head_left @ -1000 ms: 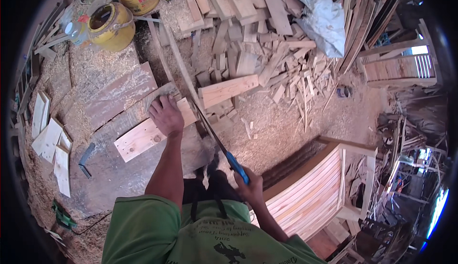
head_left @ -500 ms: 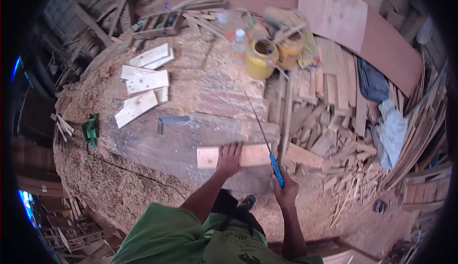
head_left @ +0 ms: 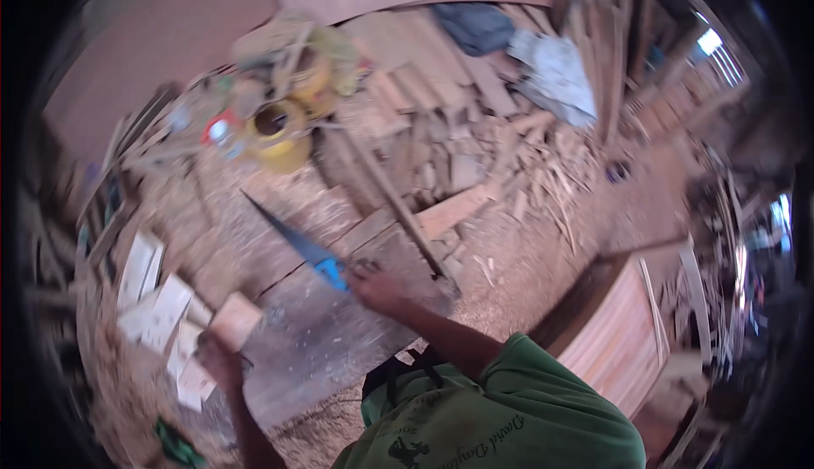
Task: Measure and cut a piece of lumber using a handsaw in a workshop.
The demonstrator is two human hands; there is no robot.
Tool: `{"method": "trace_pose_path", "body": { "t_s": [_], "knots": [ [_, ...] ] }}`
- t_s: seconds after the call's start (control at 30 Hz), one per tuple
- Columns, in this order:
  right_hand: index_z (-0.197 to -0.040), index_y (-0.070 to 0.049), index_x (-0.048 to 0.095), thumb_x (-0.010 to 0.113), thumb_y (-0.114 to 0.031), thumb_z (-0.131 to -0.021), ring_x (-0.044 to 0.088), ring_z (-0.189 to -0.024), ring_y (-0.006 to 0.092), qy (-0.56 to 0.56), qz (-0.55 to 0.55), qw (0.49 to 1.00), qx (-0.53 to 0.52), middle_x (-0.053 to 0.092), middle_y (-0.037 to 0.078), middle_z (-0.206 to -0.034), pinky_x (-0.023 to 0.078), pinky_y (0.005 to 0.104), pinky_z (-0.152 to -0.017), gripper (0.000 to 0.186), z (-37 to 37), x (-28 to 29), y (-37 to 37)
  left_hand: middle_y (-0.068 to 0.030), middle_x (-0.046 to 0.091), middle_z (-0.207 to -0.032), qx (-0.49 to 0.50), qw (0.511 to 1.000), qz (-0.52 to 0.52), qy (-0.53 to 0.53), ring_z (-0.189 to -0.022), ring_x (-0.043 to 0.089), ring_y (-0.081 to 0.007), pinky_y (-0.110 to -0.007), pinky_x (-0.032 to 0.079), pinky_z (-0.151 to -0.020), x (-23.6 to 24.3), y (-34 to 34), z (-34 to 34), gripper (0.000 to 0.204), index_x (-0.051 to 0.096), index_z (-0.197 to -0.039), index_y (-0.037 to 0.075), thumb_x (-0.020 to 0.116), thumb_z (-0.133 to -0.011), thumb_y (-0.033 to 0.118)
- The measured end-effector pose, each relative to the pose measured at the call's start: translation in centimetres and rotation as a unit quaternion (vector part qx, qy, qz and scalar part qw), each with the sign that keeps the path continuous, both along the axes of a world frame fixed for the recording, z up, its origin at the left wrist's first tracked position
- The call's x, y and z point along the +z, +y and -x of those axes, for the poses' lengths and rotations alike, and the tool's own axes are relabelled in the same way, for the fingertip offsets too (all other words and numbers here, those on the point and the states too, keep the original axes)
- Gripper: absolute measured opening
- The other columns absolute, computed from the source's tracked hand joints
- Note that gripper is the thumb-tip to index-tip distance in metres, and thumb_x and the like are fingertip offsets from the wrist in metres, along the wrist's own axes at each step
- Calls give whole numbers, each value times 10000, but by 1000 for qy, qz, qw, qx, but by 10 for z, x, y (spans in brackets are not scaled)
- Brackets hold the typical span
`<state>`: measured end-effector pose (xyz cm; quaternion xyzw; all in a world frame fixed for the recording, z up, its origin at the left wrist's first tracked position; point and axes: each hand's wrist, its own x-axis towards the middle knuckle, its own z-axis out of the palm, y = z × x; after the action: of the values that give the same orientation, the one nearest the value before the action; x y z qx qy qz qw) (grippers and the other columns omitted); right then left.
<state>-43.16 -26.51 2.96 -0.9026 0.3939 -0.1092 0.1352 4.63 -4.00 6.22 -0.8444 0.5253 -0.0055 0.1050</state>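
My left hand point(head_left: 222, 362) is at the left side of the worktable, closed at the edge of a short pinkish wooden board point(head_left: 237, 320). Its fingers are slightly blurred and partly hide the board. Beside and under this hand lie several pale boards point(head_left: 166, 311), some overlapping. Nearer the middle, my right hand point(head_left: 375, 287) is closed around the end of the blue handle of a handsaw point(head_left: 295, 242). The blade points away to the far left, low over the tabletop point(head_left: 326, 342).
Beyond the saw stand yellow tubs point(head_left: 280, 148) and a clear bottle point(head_left: 222, 133). Wood offcuts point(head_left: 458, 164) cover the ground to the right, near a long batten point(head_left: 398, 206). A wooden panel piece point(head_left: 615, 342) stands at the lower right. A green tool point(head_left: 176, 443) lies at lower left.
The view has turned to the right. My left hand has gone from the table's front edge to the pale boards, taking the board along. The saw has swung down toward the left.
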Motion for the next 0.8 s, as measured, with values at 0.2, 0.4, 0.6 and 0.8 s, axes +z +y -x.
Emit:
{"method": "trace_pose_path", "body": {
  "t_s": [0.2, 0.4, 0.6, 0.8],
  "knots": [
    [-1365, -75, 714, 677, -177, -1045, 656, -1343, 409, -293, -79, 935, -184, 695, 210, -1419, 511, 530, -1146, 337, 23, 31, 3, -290, 369, -1728, 26, 981, 191, 8, -1627, 333, -450, -639, 353, -1271, 22, -129, -9, 1058, 245, -1788, 198, 860, -939, 339],
    [-1479, -11, 670, 719, -198, -1015, 696, -1290, 345, -379, -213, 709, -555, 723, 219, -1387, 555, 439, -1078, 502, 114, -40, -54, -318, 386, -1712, -156, 919, 270, 241, -1585, 362, -525, -625, 330, -1285, -40, -267, 226, 854, 390, -1721, 93, 775, -1024, 399],
    [-1497, 133, 557, 792, -392, -961, 683, -1235, 380, -384, -388, 439, -714, 690, 247, -1343, 582, 526, -1052, 786, 184, -203, -122, -295, 462, -1666, -53, 939, 258, 223, -1540, 426, -504, -606, 350, -1279, -80, -346, 423, 733, 508, -1636, 76, 682, -1052, 484],
    [-1360, 12, 654, 720, -561, -1055, 662, -788, 268, -565, -530, 215, -595, 702, 121, -990, 549, 477, -662, 652, 187, -289, -137, -270, 586, -1569, -33, 961, 247, 123, -1448, 536, -490, -602, 411, -1226, -73, -355, 449, 551, 714, -1424, 74, 609, -1072, 486]
  ]
}}
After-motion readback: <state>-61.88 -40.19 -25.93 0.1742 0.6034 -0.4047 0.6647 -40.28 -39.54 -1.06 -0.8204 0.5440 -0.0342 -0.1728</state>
